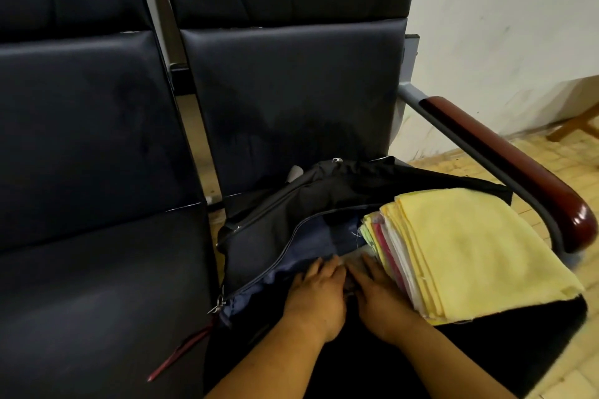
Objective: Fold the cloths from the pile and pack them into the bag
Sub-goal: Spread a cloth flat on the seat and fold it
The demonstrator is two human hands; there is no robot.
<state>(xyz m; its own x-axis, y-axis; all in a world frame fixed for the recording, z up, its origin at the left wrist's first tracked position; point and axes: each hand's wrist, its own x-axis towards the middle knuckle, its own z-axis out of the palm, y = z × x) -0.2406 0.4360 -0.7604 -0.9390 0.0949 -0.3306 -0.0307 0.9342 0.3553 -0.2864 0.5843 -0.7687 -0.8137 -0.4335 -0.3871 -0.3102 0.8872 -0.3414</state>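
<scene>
Two bare forearms reach forward, left hand (319,288) and right hand (377,287) side by side, palms down, fingers straight and close together, resting at the unzipped mouth of the black bag (285,214). A stack of folded cloths (470,253), yellow on top, touches the right hand, near the wooden armrest (518,165).
</scene>
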